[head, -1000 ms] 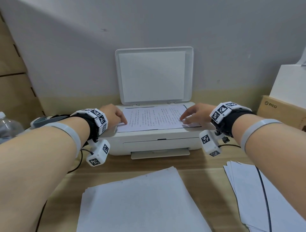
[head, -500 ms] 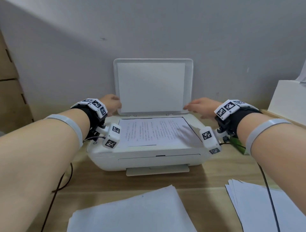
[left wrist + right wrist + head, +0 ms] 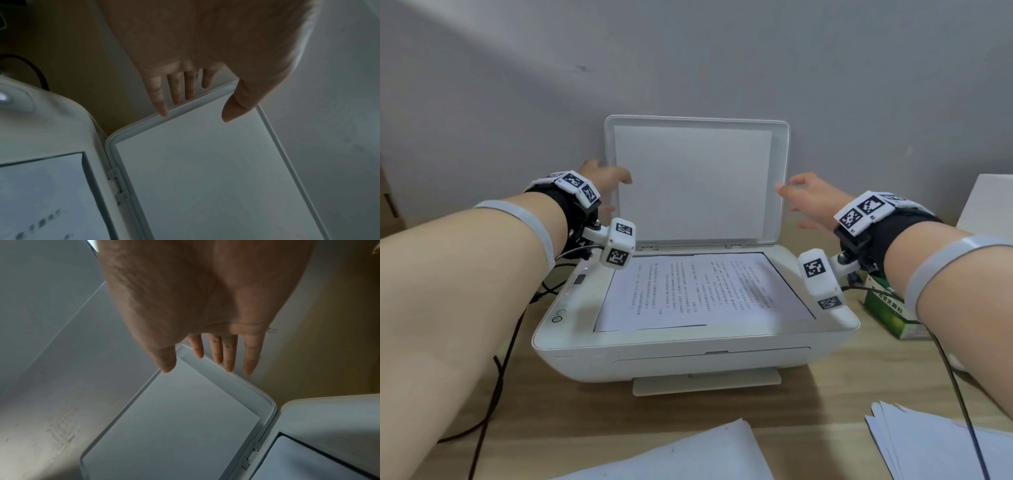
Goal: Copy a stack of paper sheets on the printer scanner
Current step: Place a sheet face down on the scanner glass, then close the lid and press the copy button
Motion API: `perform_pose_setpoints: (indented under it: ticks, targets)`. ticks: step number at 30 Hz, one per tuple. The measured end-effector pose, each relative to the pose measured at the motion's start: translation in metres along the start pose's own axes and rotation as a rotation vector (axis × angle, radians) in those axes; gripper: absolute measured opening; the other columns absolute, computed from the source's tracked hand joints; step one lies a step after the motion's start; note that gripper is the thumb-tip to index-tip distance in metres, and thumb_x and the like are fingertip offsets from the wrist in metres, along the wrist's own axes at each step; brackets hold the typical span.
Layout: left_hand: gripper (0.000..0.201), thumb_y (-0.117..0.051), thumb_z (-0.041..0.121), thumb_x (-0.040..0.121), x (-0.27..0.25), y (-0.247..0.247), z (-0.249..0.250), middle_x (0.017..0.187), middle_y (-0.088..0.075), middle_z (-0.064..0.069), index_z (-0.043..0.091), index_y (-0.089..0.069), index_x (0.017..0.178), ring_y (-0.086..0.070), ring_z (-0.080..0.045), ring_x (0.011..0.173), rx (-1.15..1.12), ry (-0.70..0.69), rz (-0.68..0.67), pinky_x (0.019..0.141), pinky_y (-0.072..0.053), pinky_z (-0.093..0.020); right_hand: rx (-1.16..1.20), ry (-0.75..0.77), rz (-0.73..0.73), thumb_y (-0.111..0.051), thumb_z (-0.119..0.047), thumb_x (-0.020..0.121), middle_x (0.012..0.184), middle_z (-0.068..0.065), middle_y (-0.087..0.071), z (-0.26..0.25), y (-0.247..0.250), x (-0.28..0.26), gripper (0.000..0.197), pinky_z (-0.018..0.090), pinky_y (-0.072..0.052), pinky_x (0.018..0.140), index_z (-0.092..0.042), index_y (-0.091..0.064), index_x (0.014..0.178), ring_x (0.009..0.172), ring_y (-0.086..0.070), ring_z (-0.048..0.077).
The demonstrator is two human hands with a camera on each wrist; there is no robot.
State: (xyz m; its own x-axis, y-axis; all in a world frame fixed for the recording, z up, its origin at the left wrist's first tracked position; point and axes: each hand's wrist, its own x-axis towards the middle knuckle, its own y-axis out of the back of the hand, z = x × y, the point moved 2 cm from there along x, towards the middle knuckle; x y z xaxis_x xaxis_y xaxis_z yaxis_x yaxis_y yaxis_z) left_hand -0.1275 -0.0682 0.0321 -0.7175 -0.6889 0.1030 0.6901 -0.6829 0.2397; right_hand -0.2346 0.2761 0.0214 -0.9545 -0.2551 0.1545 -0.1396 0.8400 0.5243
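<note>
The white printer (image 3: 688, 353) stands on the wooden desk with its scanner lid (image 3: 695, 181) raised upright against the wall. A printed sheet (image 3: 695, 291) lies flat on the scanner glass. My left hand (image 3: 609, 181) is at the lid's upper left edge. In the left wrist view the straight fingers (image 3: 176, 91) reach behind the lid (image 3: 205, 170) and the thumb lies in front. My right hand (image 3: 798, 198) is at the lid's right edge, and its straight fingers (image 3: 228, 358) stretch past the lid's rim (image 3: 236, 381). Neither hand holds anything.
A stack of white paper (image 3: 681, 455) lies on the desk in front of the printer, and a fanned stack (image 3: 928, 445) at the right. A green box (image 3: 890, 311) sits right of the printer, with a white box (image 3: 989, 202) behind it. Black cables (image 3: 493, 394) trail at the left.
Both hands left the sheet on the glass and rose to the two side edges of the raised lid. The sheet stays flat on the glass.
</note>
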Motion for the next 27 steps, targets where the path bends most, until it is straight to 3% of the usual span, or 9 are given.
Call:
perform_pose_setpoints:
  ticks: [3,6,9,12,15,17,21,23,27]
  targets:
    - [0.088,-0.079,0.033,0.072,-0.004,0.009,-0.001,0.137,-0.052,-0.005,0.022,-0.034,0.147,-0.056,-0.03,0.118,0.021,-0.037,0.004,0.084,-0.055,-0.045,-0.114,0.072,0.054,-0.066,-0.056,0.084,0.144,0.011,-0.045,-0.002,0.001,-0.005,0.081,0.042,-0.047,0.102,-0.022,-0.027,0.147,0.122,-0.053,0.027]
    - [0.072,-0.083,0.04,0.072,-0.021,0.018,0.001,0.123,-0.063,-0.009,0.01,-0.053,0.13,-0.063,-0.029,0.108,0.11,-0.121,-0.034,0.087,-0.057,-0.044,-0.301,0.237,0.239,-0.076,-0.059,0.072,0.144,0.012,-0.034,-0.014,0.008,-0.023,0.095,0.04,-0.035,0.109,-0.025,-0.027,0.146,0.129,-0.043,0.028]
    - [0.054,-0.081,0.032,0.076,-0.047,0.028,0.005,0.116,-0.066,-0.009,0.008,-0.061,0.12,-0.064,-0.027,0.106,0.157,-0.184,-0.065,0.087,-0.057,-0.038,-0.568,0.387,0.408,-0.075,-0.07,0.061,0.136,0.01,-0.035,-0.032,0.015,-0.049,0.099,0.044,-0.034,0.109,-0.031,-0.032,0.14,0.127,-0.042,0.029]
    - [0.043,-0.078,0.032,0.08,-0.077,0.042,0.008,0.109,-0.066,-0.009,0.011,-0.064,0.116,-0.064,-0.025,0.103,0.205,-0.236,-0.085,0.088,-0.055,-0.036,-0.665,0.427,0.418,-0.073,-0.072,0.061,0.129,0.006,-0.038,-0.043,0.017,-0.069,0.088,0.045,-0.033,0.106,-0.035,-0.037,0.133,0.12,-0.046,0.028]
    - [0.04,-0.08,0.045,0.074,-0.113,0.056,0.005,0.089,-0.068,-0.006,0.016,-0.071,0.1,-0.065,-0.021,0.081,0.463,-0.266,-0.112,0.082,-0.057,-0.035,-0.672,0.405,0.317,-0.071,-0.072,0.065,0.125,0.002,-0.042,-0.05,0.012,-0.093,0.068,0.045,-0.036,0.1,-0.039,-0.048,0.119,0.109,-0.052,0.025]
    - [0.035,-0.082,0.046,0.071,-0.132,0.059,-0.004,0.088,-0.07,0.0,0.022,-0.076,0.096,-0.064,-0.018,0.079,0.557,-0.254,-0.216,0.082,-0.056,-0.031,-0.666,0.403,0.154,-0.073,-0.067,0.068,0.125,0.001,-0.047,-0.051,0.003,-0.109,0.059,0.039,-0.041,0.094,-0.035,-0.056,0.115,0.109,-0.053,0.024]
    - [0.032,-0.083,0.03,0.074,-0.166,0.06,-0.03,0.103,-0.074,0.001,0.027,-0.075,0.104,-0.065,-0.011,0.085,0.66,-0.268,-0.315,0.076,-0.049,-0.019,-0.724,0.402,-0.099,-0.076,-0.046,0.078,0.123,-0.001,-0.06,-0.04,-0.023,-0.137,0.045,0.028,-0.043,0.087,-0.024,-0.065,0.115,0.11,-0.057,0.02]
    - [0.038,-0.083,0.025,0.075,-0.175,0.056,-0.044,0.117,-0.07,-0.002,0.027,-0.072,0.111,-0.063,-0.015,0.096,0.71,-0.269,-0.305,0.082,-0.047,-0.023,-0.738,0.381,-0.152,-0.076,-0.042,0.08,0.122,-0.002,-0.062,-0.029,-0.034,-0.146,0.041,0.028,-0.046,0.085,-0.024,-0.067,0.115,0.107,-0.06,0.019]
    - [0.06,-0.082,0.047,0.07,-0.188,0.049,-0.065,0.134,-0.057,0.002,0.035,-0.062,0.125,-0.054,-0.02,0.122,0.936,-0.217,-0.393,0.102,-0.043,-0.036,-0.82,0.348,-0.245,-0.074,-0.037,0.083,0.124,-0.004,-0.063,-0.011,-0.051,-0.158,0.041,0.033,-0.051,0.093,-0.023,-0.067,0.121,0.108,-0.062,0.018]
